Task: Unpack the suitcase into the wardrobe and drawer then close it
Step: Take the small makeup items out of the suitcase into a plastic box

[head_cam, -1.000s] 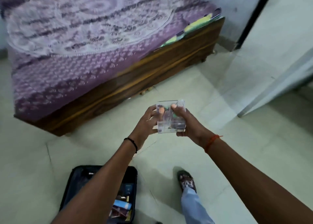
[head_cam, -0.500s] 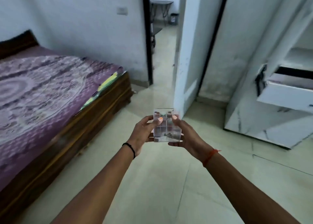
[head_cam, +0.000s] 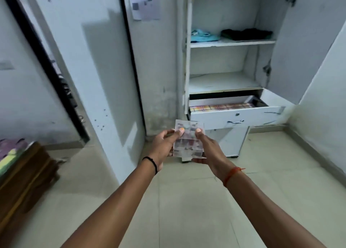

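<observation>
Near the open drawer (head_cam: 236,114), left hand (head_cam: 164,144) and right hand (head_cam: 209,148) both grip a clear box (head_cam: 188,144) between them.

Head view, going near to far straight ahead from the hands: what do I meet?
Left hand and right hand holding the clear box → open drawer → bare lower shelf → upper shelf with the teal garment and dark garment.

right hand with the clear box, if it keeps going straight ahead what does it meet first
Probably the front panel of the open drawer: the right hand, gripping the clear box with the left hand, points toward it, though depth is hard to judge.
</observation>
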